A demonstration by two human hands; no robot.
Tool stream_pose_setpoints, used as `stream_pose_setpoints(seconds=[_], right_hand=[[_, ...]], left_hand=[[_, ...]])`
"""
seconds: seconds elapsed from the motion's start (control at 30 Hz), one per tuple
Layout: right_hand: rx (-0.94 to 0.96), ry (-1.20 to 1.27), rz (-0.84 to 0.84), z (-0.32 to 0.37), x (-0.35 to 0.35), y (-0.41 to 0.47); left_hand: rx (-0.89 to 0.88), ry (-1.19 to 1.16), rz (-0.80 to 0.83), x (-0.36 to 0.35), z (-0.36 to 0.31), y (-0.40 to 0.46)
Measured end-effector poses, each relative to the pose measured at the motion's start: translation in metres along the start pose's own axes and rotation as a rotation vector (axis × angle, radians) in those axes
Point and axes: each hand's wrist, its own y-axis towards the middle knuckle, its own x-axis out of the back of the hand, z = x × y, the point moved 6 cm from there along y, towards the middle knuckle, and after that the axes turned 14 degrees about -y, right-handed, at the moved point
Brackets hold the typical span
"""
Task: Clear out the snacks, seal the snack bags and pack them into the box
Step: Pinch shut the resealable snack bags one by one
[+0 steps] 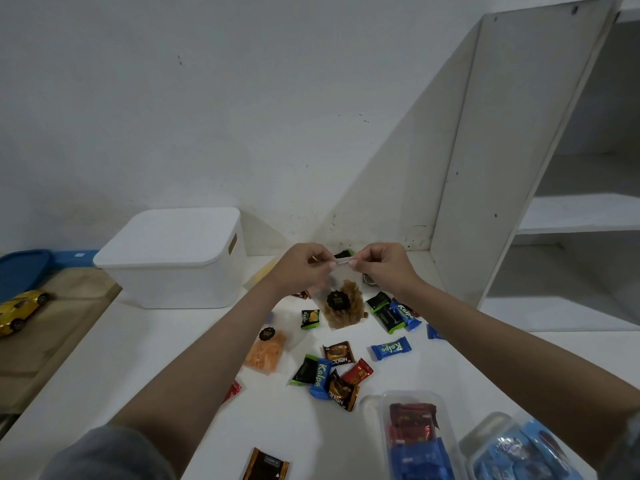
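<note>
Up over the white table [145,358], left hand [300,263] and right hand [382,265] pinched top strip of clear snack bag [343,303] with brown filling, black sticker unreadable. Below, loose wrappers: three blue "Kalpa" [390,348], two brown "Nextar" [338,353]. Orange-filled bag [265,353] lay flat. Lidded white box [173,258] stood left, apart. Two clear tubs [415,441] near right.

Two bare forearms, each ending in a bare hand: left hand [302,265], right hand [382,266]. A grey sleeve [114,455] covers the left upper arm.
</note>
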Motion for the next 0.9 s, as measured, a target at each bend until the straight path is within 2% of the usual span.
stream_pose_setpoints(seconds=[0.13, 0.23, 0.3, 0.43, 0.6, 0.73, 0.9], right_hand=[[0.008, 0.054, -0.038, -0.006, -0.002, -0.004], [-0.041, 0.034, -0.154, -0.013, -0.004, -0.006], [-0.098, 0.038, -0.174, -0.017, -0.006, -0.007], [-0.251, 0.059, 0.082, -0.025, -0.025, -0.009], [-0.454, 0.203, 0.269, -0.035, -0.035, -0.012], [-0.457, 0.254, 0.398, -0.035, -0.038, -0.013], [-0.423, 0.388, 0.44, -0.032, -0.04, -0.014]], left_hand=[[0.1, -0.026, 0.062, -0.005, 0.007, 0.003], [0.225, -0.161, 0.016, -0.013, 0.017, 0.002], [0.299, -0.252, -0.015, -0.019, 0.023, 0.001], [0.406, -0.466, -0.058, -0.028, 0.034, -0.001], [0.412, -0.465, -0.027, -0.033, 0.039, -0.003], [0.417, -0.466, -0.003, -0.036, 0.04, -0.004], [0.434, -0.537, -0.014, -0.037, 0.04, -0.007]])
